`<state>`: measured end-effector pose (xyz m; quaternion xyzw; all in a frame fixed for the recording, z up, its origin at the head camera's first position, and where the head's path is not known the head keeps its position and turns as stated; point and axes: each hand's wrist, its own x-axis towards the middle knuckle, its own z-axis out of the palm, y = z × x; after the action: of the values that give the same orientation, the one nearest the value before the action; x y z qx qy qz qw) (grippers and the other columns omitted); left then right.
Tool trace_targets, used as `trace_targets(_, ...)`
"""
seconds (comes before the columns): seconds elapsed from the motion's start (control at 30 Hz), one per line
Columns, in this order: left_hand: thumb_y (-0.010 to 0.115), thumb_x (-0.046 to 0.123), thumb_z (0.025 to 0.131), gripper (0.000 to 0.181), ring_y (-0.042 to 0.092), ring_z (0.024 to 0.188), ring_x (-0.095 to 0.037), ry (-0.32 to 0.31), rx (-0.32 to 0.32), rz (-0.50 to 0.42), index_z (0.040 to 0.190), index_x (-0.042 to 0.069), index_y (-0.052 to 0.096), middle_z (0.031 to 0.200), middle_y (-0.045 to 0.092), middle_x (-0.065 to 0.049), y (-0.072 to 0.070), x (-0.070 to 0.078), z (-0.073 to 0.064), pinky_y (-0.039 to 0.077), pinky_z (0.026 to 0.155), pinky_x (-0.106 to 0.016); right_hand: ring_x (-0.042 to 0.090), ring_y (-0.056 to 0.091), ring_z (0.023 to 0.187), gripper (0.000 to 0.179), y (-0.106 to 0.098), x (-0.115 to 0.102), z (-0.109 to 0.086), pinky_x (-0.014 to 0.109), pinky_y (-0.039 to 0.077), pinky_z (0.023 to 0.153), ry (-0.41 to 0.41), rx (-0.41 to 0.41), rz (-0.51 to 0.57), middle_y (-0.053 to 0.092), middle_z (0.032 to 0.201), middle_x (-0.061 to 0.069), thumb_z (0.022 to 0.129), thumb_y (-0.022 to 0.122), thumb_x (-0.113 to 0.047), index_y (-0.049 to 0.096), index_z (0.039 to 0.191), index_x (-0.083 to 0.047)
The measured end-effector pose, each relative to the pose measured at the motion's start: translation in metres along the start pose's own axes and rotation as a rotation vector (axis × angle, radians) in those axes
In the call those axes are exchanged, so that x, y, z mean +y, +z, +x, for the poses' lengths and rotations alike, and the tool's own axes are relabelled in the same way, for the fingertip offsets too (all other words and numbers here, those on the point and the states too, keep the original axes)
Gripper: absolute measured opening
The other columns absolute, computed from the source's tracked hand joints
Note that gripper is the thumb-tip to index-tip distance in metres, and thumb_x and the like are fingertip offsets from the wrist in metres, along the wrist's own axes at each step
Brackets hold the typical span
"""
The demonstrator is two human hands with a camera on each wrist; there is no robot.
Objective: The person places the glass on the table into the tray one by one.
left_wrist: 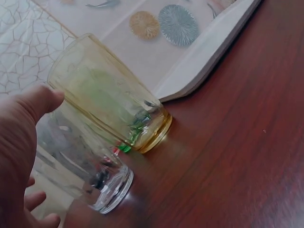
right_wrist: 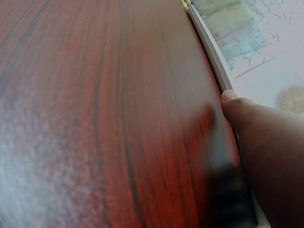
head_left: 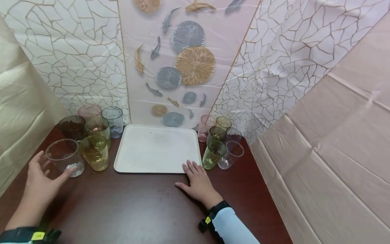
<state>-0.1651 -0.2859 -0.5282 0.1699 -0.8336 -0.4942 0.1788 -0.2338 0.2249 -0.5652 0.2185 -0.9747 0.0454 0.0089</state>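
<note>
On the dark counter (head_left: 128, 210) lies a white rectangular tray (head_left: 158, 149). At the tray's near right corner the right hand (head_left: 198, 184) rests, fingers extended, thumb splayed. Left of the tray, the left hand's (head_left: 42, 179) thumb and fingers spread about a clear tumbler (head_left: 64, 158); contact I cannot tell.

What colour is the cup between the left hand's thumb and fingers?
No colour: that cup is clear and see-through. The head view shows it best.

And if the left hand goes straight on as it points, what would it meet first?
Most likely the clear cup, directly before the left hand; whether they touch is hard to tell.
</note>
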Motion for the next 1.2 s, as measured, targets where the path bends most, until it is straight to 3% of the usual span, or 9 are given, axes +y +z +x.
trace_targets(0.1,0.08,0.033,0.091,0.112,0.018,0.153,-0.041,0.002,-0.063,-0.044,0.169,0.02,0.0,0.171,0.014,-0.021,0.004,-0.002,0.005,0.022,0.122,-0.056,0.028,0.017,0.156,0.094,-0.001,0.0,0.0,0.053,0.018,0.126,-0.001,0.001,0.003,0.024,0.171,0.005,0.095,0.041,-0.082,0.033,0.166,-0.022)
trace_targets(0.2,0.08,0.035,0.092,0.11,0.022,0.151,-0.041,0.007,-0.102,-0.061,0.168,0.029,0.001,0.171,0.018,-0.017,0.006,-0.004,0.008,0.029,0.121,-0.029,0.028,0.017,0.156,0.094,-0.001,0.0,0.0,0.053,0.018,0.126,0.001,-0.002,0.005,0.024,0.171,0.005,0.094,0.042,-0.082,0.032,0.166,-0.022)
trace_targets(0.33,0.079,0.035,0.092,0.102,0.033,0.148,-0.037,0.018,-0.067,-0.044,0.167,0.032,0.01,0.169,0.027,-0.014,0.009,-0.007,0.011,0.037,0.102,-0.004,0.028,0.016,0.156,0.094,0.0,-0.001,0.0,0.053,0.016,0.126,0.004,-0.012,0.004,0.022,0.172,0.004,0.094,0.041,-0.082,0.031,0.167,-0.022)
trace_targets(0.57,0.079,0.033,0.092,0.093,0.038,0.146,-0.025,-0.017,-0.004,-0.029,0.164,0.032,0.021,0.163,0.037,-0.009,0.01,-0.006,0.007,0.039,0.117,-0.034,0.028,0.015,0.157,0.095,0.0,-0.001,0.0,0.053,0.015,0.126,0.002,-0.014,0.017,0.021,0.172,0.004,0.094,0.041,-0.083,0.031,0.167,-0.022)
trace_targets(0.63,0.08,0.033,0.091,0.092,0.04,0.144,-0.021,-0.036,0.017,-0.026,0.163,0.032,0.023,0.161,0.04,-0.006,0.01,-0.005,0.003,0.04,0.117,-0.032,0.027,0.014,0.157,0.095,0.0,0.0,0.0,0.053,0.015,0.126,0.004,-0.013,0.016,0.021,0.172,0.004,0.094,0.04,-0.083,0.03,0.167,-0.023)
trace_targets(0.73,0.082,0.029,0.089,0.091,0.048,0.134,-0.007,-0.038,0.052,-0.04,0.162,0.032,0.027,0.153,0.047,0.003,0.005,-0.002,-0.007,0.043,0.105,-0.012,0.027,0.013,0.157,0.096,0.0,0.0,0.0,0.053,0.015,0.126,0.005,-0.016,0.017,0.021,0.172,0.003,0.094,0.039,-0.084,0.03,0.167,-0.023)
trace_targets(0.83,0.085,0.02,0.087,0.089,0.052,0.118,0.006,0.017,0.076,-0.079,0.159,0.029,0.032,0.139,0.052,0.014,-0.002,0.004,-0.02,0.042,0.088,0.001,0.026,0.012,0.157,0.097,0.0,0.0,0.0,0.053,0.015,0.126,0.003,-0.026,0.021,0.02,0.173,0.003,0.093,0.037,-0.085,0.029,0.167,-0.024)
trace_targets(0.93,0.085,0.007,0.084,0.088,0.055,0.108,0.013,0.113,0.06,-0.123,0.156,0.025,0.036,0.131,0.054,0.021,-0.006,0.015,-0.034,0.043,0.084,0.002,0.027,0.013,0.157,0.098,0.0,0.0,0.0,0.054,0.015,0.126,0.003,-0.027,0.021,0.02,0.173,0.003,0.092,0.037,-0.086,0.029,0.167,-0.024)
trace_targets(1.2,0.084,-0.013,0.075,0.093,0.062,0.11,0.006,0.338,-0.014,-0.18,0.153,0.011,0.041,0.13,0.061,0.013,0.005,0.053,-0.063,0.047,0.089,-0.003,0.028,0.014,0.157,0.099,0.002,0.003,0.003,0.053,0.016,0.126,-0.002,-0.026,0.009,0.021,0.172,0.003,0.091,0.037,-0.087,0.03,0.167,-0.024)
